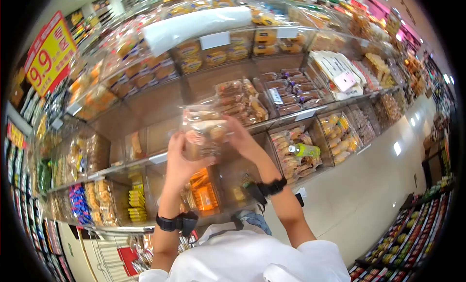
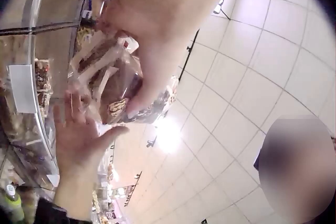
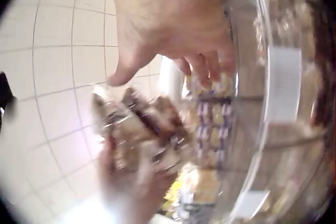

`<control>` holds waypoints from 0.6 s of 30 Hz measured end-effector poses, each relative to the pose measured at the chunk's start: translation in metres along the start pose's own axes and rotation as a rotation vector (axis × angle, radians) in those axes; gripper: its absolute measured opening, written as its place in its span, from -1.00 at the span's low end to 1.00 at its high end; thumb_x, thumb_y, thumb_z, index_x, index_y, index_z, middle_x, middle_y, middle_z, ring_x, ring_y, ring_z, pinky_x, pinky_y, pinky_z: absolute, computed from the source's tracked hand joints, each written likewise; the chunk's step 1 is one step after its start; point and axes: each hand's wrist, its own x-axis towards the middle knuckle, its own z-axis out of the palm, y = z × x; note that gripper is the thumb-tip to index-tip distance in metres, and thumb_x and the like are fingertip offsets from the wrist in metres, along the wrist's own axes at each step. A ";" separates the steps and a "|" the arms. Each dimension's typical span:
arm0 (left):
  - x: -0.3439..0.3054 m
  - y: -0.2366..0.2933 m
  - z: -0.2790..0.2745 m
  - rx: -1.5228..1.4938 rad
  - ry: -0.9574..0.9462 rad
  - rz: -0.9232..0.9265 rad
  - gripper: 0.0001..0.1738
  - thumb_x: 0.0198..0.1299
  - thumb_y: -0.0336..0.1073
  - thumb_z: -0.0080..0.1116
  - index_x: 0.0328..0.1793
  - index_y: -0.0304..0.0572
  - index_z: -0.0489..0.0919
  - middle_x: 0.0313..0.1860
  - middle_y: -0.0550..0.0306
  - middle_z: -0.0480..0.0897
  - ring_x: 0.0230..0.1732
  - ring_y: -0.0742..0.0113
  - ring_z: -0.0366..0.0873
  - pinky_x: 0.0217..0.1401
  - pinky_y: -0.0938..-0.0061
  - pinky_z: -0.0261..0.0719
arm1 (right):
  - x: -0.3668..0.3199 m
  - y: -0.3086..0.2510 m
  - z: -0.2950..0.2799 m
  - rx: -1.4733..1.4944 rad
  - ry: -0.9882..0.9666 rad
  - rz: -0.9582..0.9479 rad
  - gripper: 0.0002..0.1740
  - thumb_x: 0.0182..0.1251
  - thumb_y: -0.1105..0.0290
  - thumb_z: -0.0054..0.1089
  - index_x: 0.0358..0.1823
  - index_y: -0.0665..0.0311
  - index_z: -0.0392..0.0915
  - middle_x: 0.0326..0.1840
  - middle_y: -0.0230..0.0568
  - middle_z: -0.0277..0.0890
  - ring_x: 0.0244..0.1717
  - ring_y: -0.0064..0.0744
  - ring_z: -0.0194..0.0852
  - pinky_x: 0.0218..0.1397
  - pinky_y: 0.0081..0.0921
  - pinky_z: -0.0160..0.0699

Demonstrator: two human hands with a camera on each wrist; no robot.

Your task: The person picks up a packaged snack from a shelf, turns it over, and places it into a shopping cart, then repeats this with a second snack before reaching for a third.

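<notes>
My left hand (image 1: pixel 183 158) grips a clear plastic pack of brown and cream baked goods (image 1: pixel 203 129), held up over the shelf bins. In the left wrist view the left hand (image 2: pixel 142 40) has its thumb along one side of the pack (image 2: pixel 113 77). My right hand (image 1: pixel 241 138) is at the pack's other side, its fingers fairly straight. From the right wrist this right hand (image 3: pixel 173 40) shows thumb and fingers spread beside the pack (image 3: pixel 142 129), which looks blurred there. Behind the pack, bagged brown pastries (image 1: pixel 238 100) lie in a bin.
Clear-walled bins of packaged snacks curve around me. A green-labelled bottle (image 1: pixel 307 150) lies on packs in a lower bin; orange packs (image 1: pixel 203 192) sit below my hands. A white plastic roll (image 1: pixel 199 29) rests on the upper shelf. A wire cart (image 1: pixel 109 255) stands at lower left.
</notes>
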 end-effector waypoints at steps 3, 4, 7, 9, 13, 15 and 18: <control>-0.029 0.019 0.000 0.242 0.044 0.094 -0.28 -0.52 -0.21 0.45 -0.09 -0.23 0.40 0.07 -0.24 0.26 0.06 -0.15 0.22 0.09 0.15 0.25 | -0.040 -0.012 0.055 0.119 -0.185 0.110 -0.04 -0.13 0.16 0.41 0.26 0.34 0.03 0.19 -0.19 0.20 0.17 -0.40 0.18 0.20 -0.47 0.21; -0.039 0.023 0.000 0.273 0.059 0.079 -0.28 -0.51 -0.27 0.43 -0.08 -0.28 0.39 0.08 -0.22 0.25 0.07 -0.13 0.22 0.10 0.18 0.26 | -0.045 -0.004 0.062 0.084 -0.097 0.119 -0.04 -0.16 0.20 0.43 0.25 0.35 0.05 0.20 -0.17 0.19 0.19 -0.37 0.18 0.21 -0.40 0.22; -0.065 0.032 -0.011 0.332 0.012 0.043 -0.21 -0.47 -0.18 0.46 -0.01 -0.32 0.37 0.13 -0.24 0.22 0.13 -0.16 0.18 0.13 0.21 0.25 | -0.069 -0.007 0.084 0.437 -0.056 0.297 -0.05 -0.15 0.20 0.43 0.24 0.33 0.05 0.18 -0.17 0.21 0.19 -0.33 0.21 0.21 -0.36 0.26; -0.080 0.027 -0.025 0.282 -0.052 0.044 -0.26 -0.32 -0.13 0.42 0.01 -0.32 0.38 0.18 -0.23 0.19 0.18 -0.12 0.17 0.15 0.23 0.26 | -0.078 -0.003 0.099 0.599 0.005 0.262 -0.15 -0.06 0.19 0.35 0.23 0.29 0.08 0.15 -0.18 0.27 0.15 -0.26 0.28 0.15 -0.33 0.34; -0.108 0.001 -0.032 -0.136 -0.049 -0.136 -0.50 -0.08 -0.22 0.28 -0.01 -0.30 0.43 0.18 -0.19 0.23 0.16 -0.03 0.27 0.16 0.29 0.26 | -0.104 0.012 0.094 0.722 0.115 0.402 -0.28 0.06 0.20 0.23 0.22 0.26 0.12 0.11 -0.17 0.31 0.09 -0.21 0.34 0.09 -0.28 0.39; -0.121 -0.004 -0.029 -0.207 0.021 -0.225 -0.60 0.00 -0.28 0.21 -0.04 -0.28 0.46 0.15 -0.17 0.27 0.12 0.01 0.33 0.16 0.31 0.26 | -0.113 0.022 0.095 0.683 0.127 0.458 -0.31 0.08 0.23 0.22 0.20 0.27 0.13 0.10 -0.18 0.32 0.07 -0.21 0.35 0.07 -0.26 0.40; -0.136 -0.010 -0.035 -0.207 0.110 -0.263 -0.73 0.03 -0.34 0.16 -0.12 -0.27 0.51 0.08 -0.17 0.35 0.08 0.05 0.37 0.07 0.40 0.33 | -0.121 0.029 0.105 0.694 0.142 0.520 -0.39 0.12 0.30 0.18 0.19 0.22 0.16 0.07 -0.19 0.35 0.04 -0.23 0.37 -0.01 -0.24 0.44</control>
